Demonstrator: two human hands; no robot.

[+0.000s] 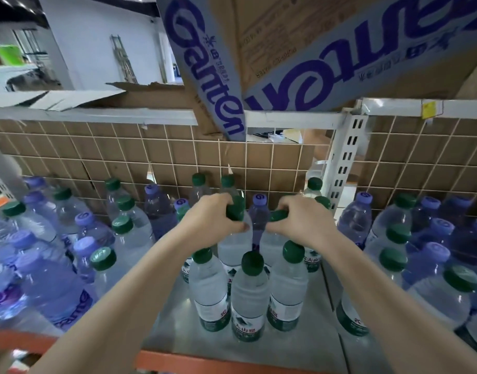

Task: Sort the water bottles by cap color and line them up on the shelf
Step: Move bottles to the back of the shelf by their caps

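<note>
Forearms outstretched, left hand, right hand gripping green-capped bottles

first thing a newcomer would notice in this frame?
Two bare hands at centre, the left hand and right hand, each gripping a green-capped bottle by the neck, behind a front cluster of three green-capped bottles. Mixed purple- and green-capped bottles crowd both sides, and a Ganten carton looms on the shelf above.
</note>
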